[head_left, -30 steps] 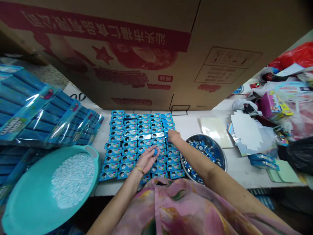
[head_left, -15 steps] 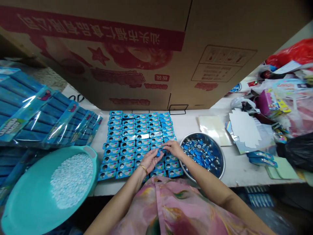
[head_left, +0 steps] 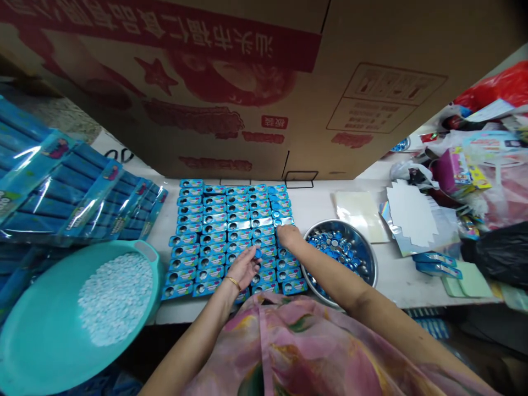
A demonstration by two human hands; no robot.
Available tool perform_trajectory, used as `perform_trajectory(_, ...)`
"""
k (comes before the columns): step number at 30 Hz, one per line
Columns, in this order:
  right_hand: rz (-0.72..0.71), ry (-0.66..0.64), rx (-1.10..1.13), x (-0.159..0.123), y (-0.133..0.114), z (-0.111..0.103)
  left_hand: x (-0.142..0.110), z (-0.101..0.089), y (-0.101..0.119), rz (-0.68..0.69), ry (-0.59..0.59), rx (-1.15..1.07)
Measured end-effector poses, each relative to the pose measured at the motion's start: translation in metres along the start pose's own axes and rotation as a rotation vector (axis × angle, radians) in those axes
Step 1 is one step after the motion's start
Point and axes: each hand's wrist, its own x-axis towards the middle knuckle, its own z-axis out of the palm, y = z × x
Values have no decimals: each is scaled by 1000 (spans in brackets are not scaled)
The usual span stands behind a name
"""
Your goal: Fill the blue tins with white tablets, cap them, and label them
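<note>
Several rows of small blue tins (head_left: pixel 223 231) lie packed together on the white table (head_left: pixel 322 203). My left hand (head_left: pixel 244 267) hovers over the near rows, palm up and fingers curled around small blue caps (head_left: pixel 258 253). My right hand (head_left: pixel 289 236) rests knuckles-up on the right column of tins, fingers pressed down on one; what they hold is hidden. A steel bowl (head_left: pixel 369 258) full of blue caps sits just right of the tins.
A teal basin (head_left: pixel 45 335) of white tablets sits at front left. Wrapped blue packs (head_left: pixel 78 203) pile up on the left. A big cardboard box (head_left: pixel 256 82) walls off the back. White card sheets (head_left: pixel 412 214), bags and clutter fill the right.
Half a second ago both hands met over the tins. My right hand has since moved up and back to the right column, while the left stays put with the caps.
</note>
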Motion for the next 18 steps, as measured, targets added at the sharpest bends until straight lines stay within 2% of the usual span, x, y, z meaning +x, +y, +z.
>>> perform_trajectory(4,19,36,1,3,1,-6,-6,5,5,-10,-31,-7)
perform_trajectory(8,-19,116,31,-16,5,-5,-12,7,6,-4,-55,-34)
perform_trajectory(10,-146,192,149,-30,4,3,-13,8,3,-7,-40,-16)
perform_trajectory(13,-458,253,492,-48,1,25,-13,10,-5,-14,-32,20)
perform_trajectory(14,-504,262,602,-52,1,32,-13,12,-9,-16,-30,31)
perform_trajectory(16,-418,264,745,-58,4,44,-13,14,-15,-24,-14,53)
perform_trajectory(18,-215,253,796,-62,13,50,-13,14,-18,-36,10,75)
